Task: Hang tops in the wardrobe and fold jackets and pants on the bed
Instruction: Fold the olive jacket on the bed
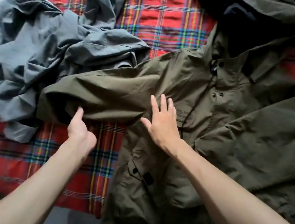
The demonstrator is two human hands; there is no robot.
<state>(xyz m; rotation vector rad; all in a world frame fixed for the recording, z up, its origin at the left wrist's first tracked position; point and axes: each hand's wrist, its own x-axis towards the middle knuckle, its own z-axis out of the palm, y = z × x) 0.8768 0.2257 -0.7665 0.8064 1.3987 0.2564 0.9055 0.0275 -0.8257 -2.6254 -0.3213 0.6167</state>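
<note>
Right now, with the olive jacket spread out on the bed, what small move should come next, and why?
Probably swing the sleeve across the chest of the olive jacket. The left hand pinches the sleeve's lower edge near its cuff end, the right hand lies flat near the shoulder, where it could act as a pivot, and the sleeve overlaps the crumpled grey garment.

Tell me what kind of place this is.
Probably a bedroom. A red plaid bed cover fills the view, an olive hooded jacket is spread flat on it, and a crumpled grey garment lies beside it. No wardrobe is in view.
</note>
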